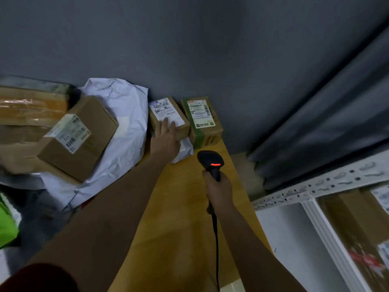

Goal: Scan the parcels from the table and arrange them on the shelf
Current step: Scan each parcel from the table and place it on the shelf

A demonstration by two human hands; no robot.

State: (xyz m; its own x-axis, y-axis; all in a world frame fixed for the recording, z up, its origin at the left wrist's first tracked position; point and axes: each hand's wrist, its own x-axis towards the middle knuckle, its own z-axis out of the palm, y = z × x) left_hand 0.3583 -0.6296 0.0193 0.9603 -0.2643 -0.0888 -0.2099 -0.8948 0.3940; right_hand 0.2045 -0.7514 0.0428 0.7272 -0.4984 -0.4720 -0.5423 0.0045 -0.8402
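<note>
- Left hand (166,137) is laid flat on the small cardboard box (168,119), fingers straight and spread over the near edge of its white shipping label (166,111); nothing is gripped yet.
- Right hand (219,189) is wrapped round the handle of the black barcode scanner (210,163), red light lit, head aimed toward the boxes; its cable trails down toward the camera.
- Target box sits at the far end of the wooden table (189,207), against the grey wall, just beside a green-taped box (202,121), and rests partly on a white poly mailer (183,149).
- Handling, judged: small, rigid carton, likely light; a one-hand lift should be enough. Cardboard gives fair friction; the label face is slicker.
- Grasp is best taken across the short sides, thumb and fingers opposed, with the barcode left uncovered for the scan.
- The mailer underneath is soft and slippery, so the box may slide if dragged.
- Larger box (80,138) rests tilted on the big white bag (122,127) at left; it is not touched.
- Metal shelf (305,192) stands at right, parcels already on it.
</note>
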